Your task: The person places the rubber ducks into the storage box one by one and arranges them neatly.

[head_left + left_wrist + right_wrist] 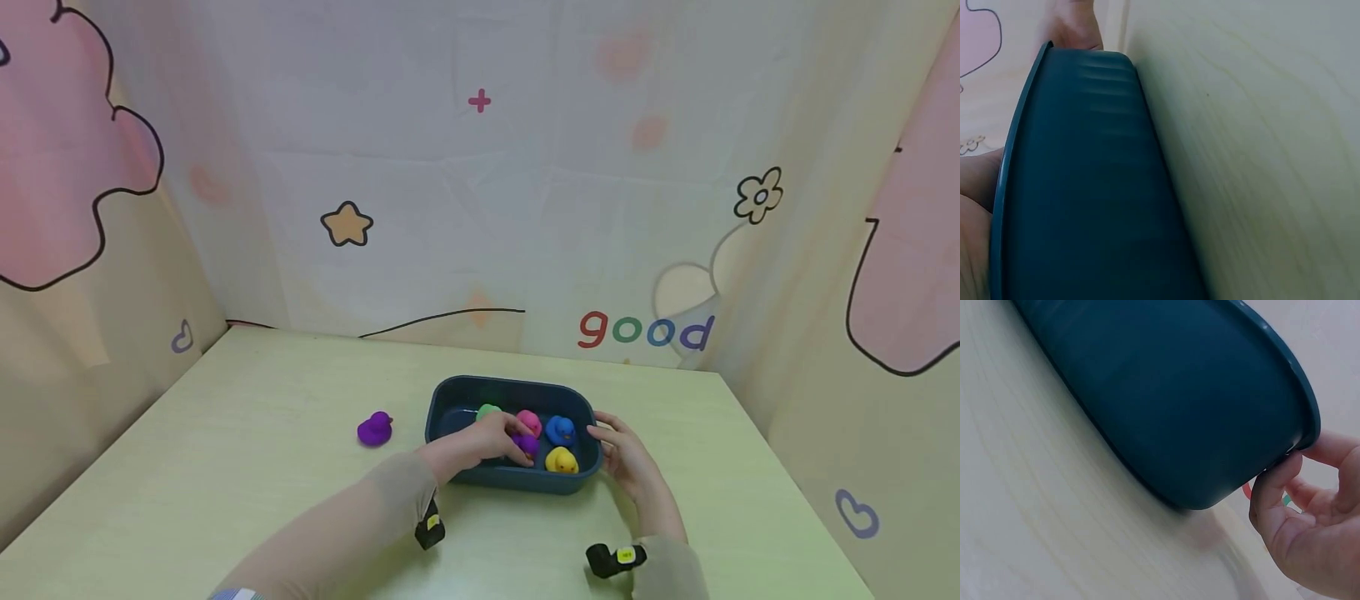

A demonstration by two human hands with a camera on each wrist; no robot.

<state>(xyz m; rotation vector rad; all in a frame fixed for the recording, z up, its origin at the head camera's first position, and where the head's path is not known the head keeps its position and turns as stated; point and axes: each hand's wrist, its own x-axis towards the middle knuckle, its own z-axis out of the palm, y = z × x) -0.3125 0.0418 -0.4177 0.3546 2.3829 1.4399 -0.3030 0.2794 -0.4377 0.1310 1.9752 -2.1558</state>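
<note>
My left hand (493, 437) reaches over the near side of a dark blue plastic bin (517, 479), its thumb and fingers around a purple rubber duck (527, 444) inside. In the left wrist view, part of that hand (974, 244) shows beyond the rim, and the bin wall hides the duck. My right hand (630, 462) holds the bin's right end, one fingertip over the rim and the thumb (1277, 481) against the outer wall. Beside the held duck lie a pink duck (529, 422), a blue duck (560, 430), a yellow duck (562, 461) and a partly hidden green duck (487, 410).
Another purple duck (375, 429) sits on the pale wooden table (285, 392), left of the bin. A printed cloth (465, 208) hangs behind and along both sides of the table. Black wrist cameras (430, 527) are strapped at both sleeves.
</note>
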